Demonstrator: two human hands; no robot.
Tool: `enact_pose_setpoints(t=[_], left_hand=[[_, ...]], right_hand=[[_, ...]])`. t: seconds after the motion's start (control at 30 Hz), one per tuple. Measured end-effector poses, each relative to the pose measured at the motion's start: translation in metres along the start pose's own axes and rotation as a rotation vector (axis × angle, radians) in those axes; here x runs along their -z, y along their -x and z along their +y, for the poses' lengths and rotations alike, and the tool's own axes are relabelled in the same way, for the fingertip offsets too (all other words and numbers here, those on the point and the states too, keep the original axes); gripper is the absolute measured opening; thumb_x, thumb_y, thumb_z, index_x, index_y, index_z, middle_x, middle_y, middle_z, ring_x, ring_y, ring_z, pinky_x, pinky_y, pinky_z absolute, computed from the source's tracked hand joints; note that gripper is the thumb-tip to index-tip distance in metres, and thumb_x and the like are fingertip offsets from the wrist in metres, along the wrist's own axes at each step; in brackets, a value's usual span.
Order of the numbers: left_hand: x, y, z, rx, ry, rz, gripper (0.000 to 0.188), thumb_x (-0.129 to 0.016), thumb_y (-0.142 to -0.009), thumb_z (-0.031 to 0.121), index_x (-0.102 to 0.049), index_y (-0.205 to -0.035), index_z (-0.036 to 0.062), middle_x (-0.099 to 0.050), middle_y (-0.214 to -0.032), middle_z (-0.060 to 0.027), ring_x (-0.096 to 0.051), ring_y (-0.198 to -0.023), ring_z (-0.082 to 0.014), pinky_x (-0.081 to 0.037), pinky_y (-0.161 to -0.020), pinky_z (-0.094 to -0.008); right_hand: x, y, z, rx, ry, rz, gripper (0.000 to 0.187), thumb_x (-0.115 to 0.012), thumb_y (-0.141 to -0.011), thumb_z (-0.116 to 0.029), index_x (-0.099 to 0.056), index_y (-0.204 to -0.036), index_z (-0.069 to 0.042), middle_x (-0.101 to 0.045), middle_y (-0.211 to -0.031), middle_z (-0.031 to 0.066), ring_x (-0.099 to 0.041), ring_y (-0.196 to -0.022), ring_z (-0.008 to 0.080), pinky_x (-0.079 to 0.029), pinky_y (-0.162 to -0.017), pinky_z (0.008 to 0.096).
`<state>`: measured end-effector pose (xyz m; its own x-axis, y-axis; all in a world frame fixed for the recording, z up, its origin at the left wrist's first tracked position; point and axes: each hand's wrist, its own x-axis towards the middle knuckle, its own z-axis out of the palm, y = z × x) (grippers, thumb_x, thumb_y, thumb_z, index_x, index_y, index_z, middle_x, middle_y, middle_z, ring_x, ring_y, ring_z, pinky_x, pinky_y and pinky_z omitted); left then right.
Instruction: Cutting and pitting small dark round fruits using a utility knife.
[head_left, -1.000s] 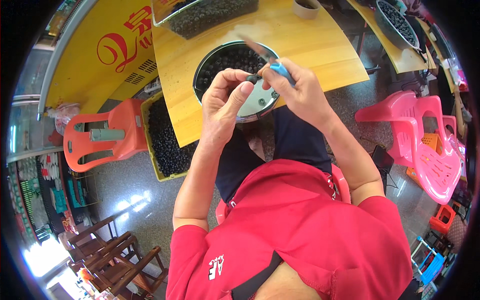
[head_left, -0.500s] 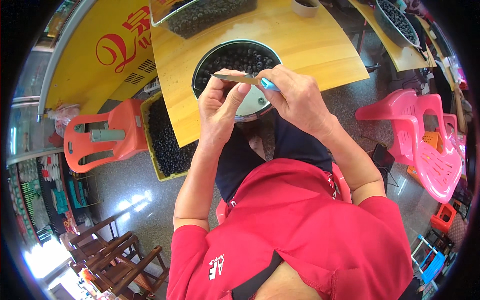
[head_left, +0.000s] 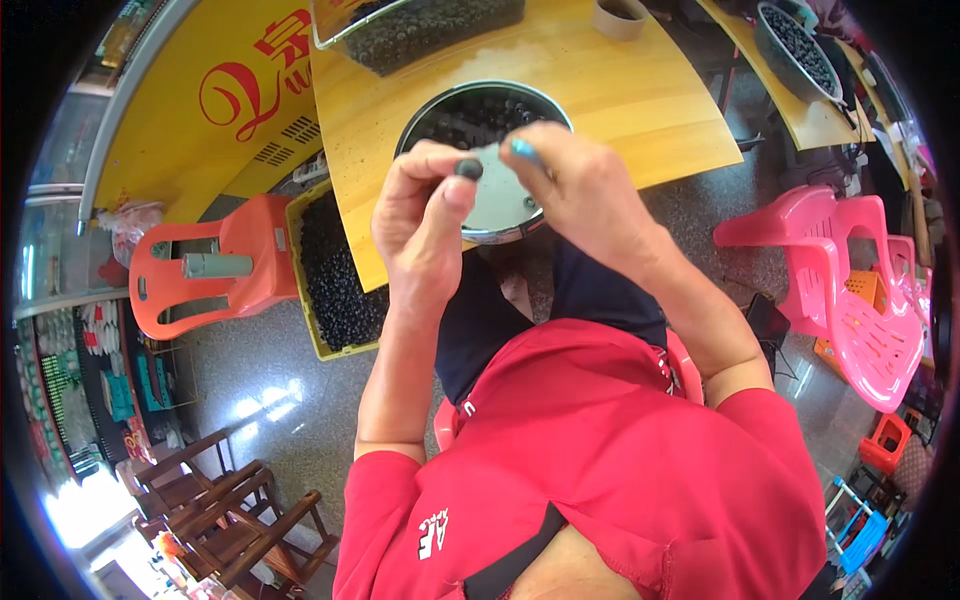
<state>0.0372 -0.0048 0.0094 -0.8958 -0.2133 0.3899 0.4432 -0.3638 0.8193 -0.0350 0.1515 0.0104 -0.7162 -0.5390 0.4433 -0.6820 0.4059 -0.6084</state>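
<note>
A round basin (head_left: 470, 120) sits on the desk (head_left: 620, 90) at upper centre. A crate (head_left: 335, 270) stands on the floor left of it, with a chair (head_left: 200, 270) farther left. Two chairs (head_left: 850, 290) stand at right.

Red shirt (head_left: 600, 450), yellow wooden table (head_left: 620, 90), pink chair (head_left: 850, 290), orange stool (head_left: 215, 265)

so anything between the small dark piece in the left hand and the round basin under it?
Nothing visible. The left hand pinches the small dark piece at its fingertips, directly above the round basin on the yellow table. The right hand, holding a blue-handled tool, sits beside the piece, not under it.
</note>
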Motion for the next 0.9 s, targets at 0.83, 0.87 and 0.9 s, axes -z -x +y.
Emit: enact_pose_setpoints(t=[0.83,0.87,0.9], left_hand=[[0.032,-0.031,-0.010,0.507,0.091,0.127,0.014,-0.058,-0.092,0.018,-0.057,-0.094,0.0038,-0.060,-0.083,-0.0052,-0.047,-0.066,-0.0103,-0.037,-0.058,-0.0239],[0.036,-0.035,-0.013,0.595,-0.128,0.077,0.016,-0.060,-0.091,0.019,-0.059,-0.093,0.0032,-0.060,-0.079,-0.0035,-0.047,-0.064,-0.0109,-0.038,-0.057,-0.0249],[0.038,-0.038,-0.020,0.595,-0.127,0.081,0.016,-0.060,-0.091,0.019,-0.059,-0.093,0.0032,-0.060,-0.079,-0.0035,-0.047,-0.064,-0.0109,-0.038,-0.057,-0.0249]], right_hand=[[0.024,0.004,0.009,-0.439,-0.894,-0.009,0.023,-0.059,-0.094,-0.026,-0.063,-0.092,-0.004,-0.058,-0.073,-0.0031,-0.038,-0.053,-0.0004,-0.028,-0.046,0.0167],[0.024,0.006,0.012,-0.450,-0.899,0.002,0.023,-0.059,-0.094,-0.026,-0.063,-0.092,-0.004,-0.058,-0.073,-0.0029,-0.038,-0.052,-0.0003,-0.028,-0.046,0.0167],[0.025,0.007,0.015,-0.462,-0.902,0.014,0.022,-0.059,-0.094,-0.025,-0.063,-0.091,-0.004,-0.058,-0.072,-0.0028,-0.038,-0.052,-0.0002,-0.027,-0.045,0.0166]])
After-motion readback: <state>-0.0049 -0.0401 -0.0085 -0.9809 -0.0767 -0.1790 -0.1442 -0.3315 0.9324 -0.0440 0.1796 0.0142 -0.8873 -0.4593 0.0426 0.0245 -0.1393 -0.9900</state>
